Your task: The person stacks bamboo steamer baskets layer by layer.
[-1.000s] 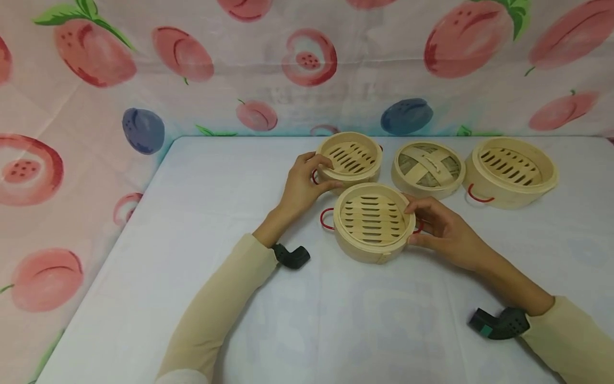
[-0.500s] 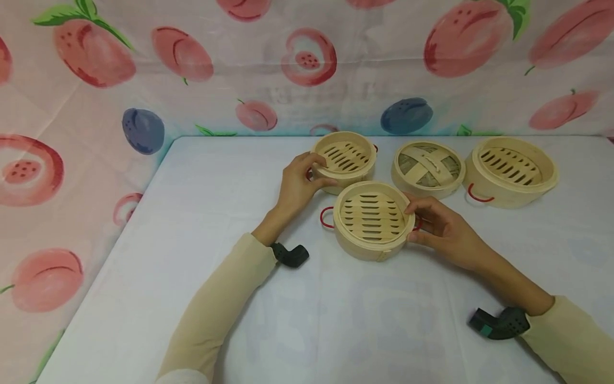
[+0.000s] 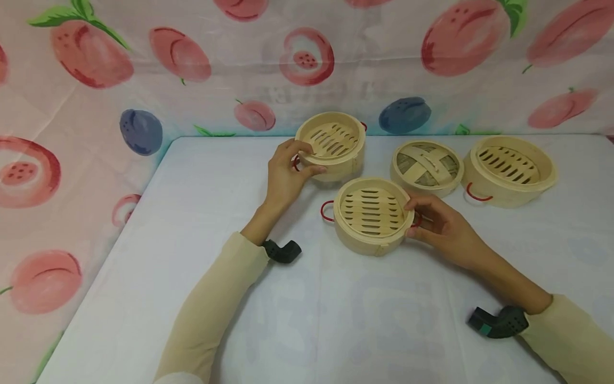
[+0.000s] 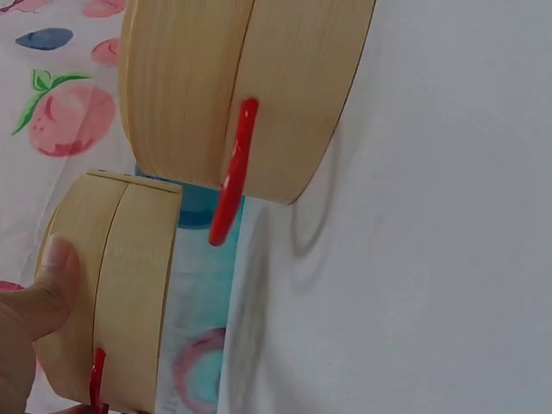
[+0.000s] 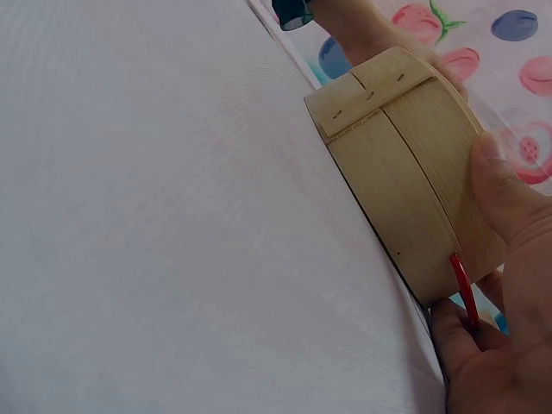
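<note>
In the head view, my left hand (image 3: pixel 285 173) grips the near left side of a round bamboo steamer basket (image 3: pixel 338 169), thumb on its outer wall and fingers over the rim. This basket is raised over the back of the table, and its slatted base shows inside. My right hand (image 3: pixel 443 229) pinches the right rim of a second steamer basket (image 3: pixel 362 245), nearer to me, with a red loop handle (image 3: pixel 327 211) on its left. The right wrist view shows the thumb (image 5: pixel 496 177) against that basket's wall, whose lower edge is close over the white cloth.
A woven bamboo lid (image 3: pixel 427 165) lies at the back, right of the left-hand basket. Beside it stands a larger steamer basket (image 3: pixel 510 194) with a red handle. White cloth covers the table (image 3: pixel 374 320); a fruit-print curtain (image 3: pixel 355 64) hangs behind.
My left hand has lifted its steamer basket up and to the left, away from the front one. The right-hand basket has shifted slightly upward in view. Lid and larger basket stay put.
</note>
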Demonstrator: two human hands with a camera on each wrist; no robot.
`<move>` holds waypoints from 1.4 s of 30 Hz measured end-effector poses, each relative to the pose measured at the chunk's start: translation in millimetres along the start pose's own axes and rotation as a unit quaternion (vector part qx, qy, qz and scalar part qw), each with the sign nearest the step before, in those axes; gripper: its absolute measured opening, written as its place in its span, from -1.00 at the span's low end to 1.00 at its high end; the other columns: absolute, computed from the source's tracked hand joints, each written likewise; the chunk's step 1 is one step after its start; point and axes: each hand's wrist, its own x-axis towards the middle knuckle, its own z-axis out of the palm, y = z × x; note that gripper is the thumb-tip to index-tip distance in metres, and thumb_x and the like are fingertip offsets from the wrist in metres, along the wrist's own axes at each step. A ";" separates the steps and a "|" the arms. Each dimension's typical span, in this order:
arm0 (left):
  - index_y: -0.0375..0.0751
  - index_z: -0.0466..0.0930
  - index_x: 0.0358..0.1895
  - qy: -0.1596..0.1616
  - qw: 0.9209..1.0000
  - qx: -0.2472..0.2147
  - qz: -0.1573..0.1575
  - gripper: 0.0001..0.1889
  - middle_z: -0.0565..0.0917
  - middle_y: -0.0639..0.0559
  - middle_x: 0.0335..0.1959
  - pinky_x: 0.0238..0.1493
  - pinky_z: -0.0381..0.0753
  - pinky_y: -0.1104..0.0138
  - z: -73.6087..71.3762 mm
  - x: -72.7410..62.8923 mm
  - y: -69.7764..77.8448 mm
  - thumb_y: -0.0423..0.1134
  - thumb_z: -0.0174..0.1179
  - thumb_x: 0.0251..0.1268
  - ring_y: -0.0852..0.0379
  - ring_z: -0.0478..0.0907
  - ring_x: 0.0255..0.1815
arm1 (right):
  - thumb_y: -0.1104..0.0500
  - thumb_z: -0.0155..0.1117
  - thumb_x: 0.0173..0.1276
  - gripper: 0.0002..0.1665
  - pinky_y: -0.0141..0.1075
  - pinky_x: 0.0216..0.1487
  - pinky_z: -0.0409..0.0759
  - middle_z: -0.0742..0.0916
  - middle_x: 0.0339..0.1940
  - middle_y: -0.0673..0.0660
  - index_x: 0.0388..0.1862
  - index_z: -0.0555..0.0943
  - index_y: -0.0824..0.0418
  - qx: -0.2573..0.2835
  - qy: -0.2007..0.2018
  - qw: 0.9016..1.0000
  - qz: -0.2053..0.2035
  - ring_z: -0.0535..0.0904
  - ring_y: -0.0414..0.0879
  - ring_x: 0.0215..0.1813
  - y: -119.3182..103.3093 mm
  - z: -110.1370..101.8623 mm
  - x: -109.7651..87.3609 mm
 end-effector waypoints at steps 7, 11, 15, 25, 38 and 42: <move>-0.20 0.57 -0.26 0.005 1.000 -0.014 -0.008 -0.63 0.50 -0.15 0.02 -0.23 0.43 0.29 -5.3 -0.9 11.3 -0.21 0.54 -0.13 0.08 0.38 0.02 | 0.63 0.27 0.12 -0.45 -0.44 0.07 0.46 0.40 0.32 0.22 0.10 0.38 0.47 -0.020 0.009 1.000 0.007 0.43 -0.14 0.21 1.0 -0.9 0.9; -0.20 0.56 -0.25 -0.010 1.000 -0.024 -0.015 -0.63 0.45 -0.18 0.12 -0.11 0.49 0.15 -6.5 -1.3 18.0 -0.20 0.53 -0.11 0.07 0.36 0.14 | 0.62 0.27 0.12 -0.43 -0.44 0.06 0.46 0.41 0.30 0.23 0.13 0.38 0.48 -0.032 0.007 0.999 0.008 0.44 -0.12 0.19 0.5 -2.0 1.2; -0.19 0.56 -0.24 -0.026 0.999 -0.019 -0.006 -0.62 0.42 -0.20 0.17 -0.06 0.46 0.19 -7.0 -2.3 26.3 -0.18 0.53 -0.11 0.05 0.35 0.16 | 0.62 0.27 0.12 -0.41 -0.44 0.06 0.45 0.40 0.30 0.27 0.15 0.38 0.47 -0.040 0.002 0.999 0.006 0.43 -0.09 0.21 -0.6 -2.3 1.4; -0.15 0.55 -0.25 -0.036 0.998 -0.052 0.004 -0.63 0.34 -0.20 0.22 -0.08 0.39 0.20 -6.2 -10.7 46.6 -0.20 0.53 -0.10 0.10 0.26 0.23 | 0.65 0.27 0.09 -0.35 -0.42 0.18 0.38 0.34 0.39 0.34 0.19 0.36 0.49 -0.057 0.007 0.998 -0.004 0.30 -0.08 0.38 -8.1 -2.8 6.3; -0.14 0.57 -0.27 -0.052 0.997 -0.055 0.000 -0.63 0.30 -0.21 0.23 -0.02 0.45 0.16 -5.1 -23.2 56.6 -0.20 0.55 -0.14 0.08 0.26 0.26 | 0.68 0.21 0.12 -0.40 -0.33 0.29 0.29 0.38 0.35 0.36 0.17 0.34 0.56 -0.040 0.040 0.998 -0.017 0.25 0.06 0.41 -21.5 -17.2 11.4; -0.15 0.57 -0.29 -0.053 0.996 -0.063 0.016 -0.64 0.31 -0.22 0.22 0.04 0.44 0.19 -4.1 -28.6 60.0 -0.22 0.55 -0.15 0.06 0.25 0.26 | 0.69 0.20 0.12 -0.42 -0.33 0.28 0.30 0.42 0.34 0.32 0.15 0.35 0.57 -0.033 0.049 0.998 -0.023 0.27 0.07 0.40 -22.4 -20.9 13.7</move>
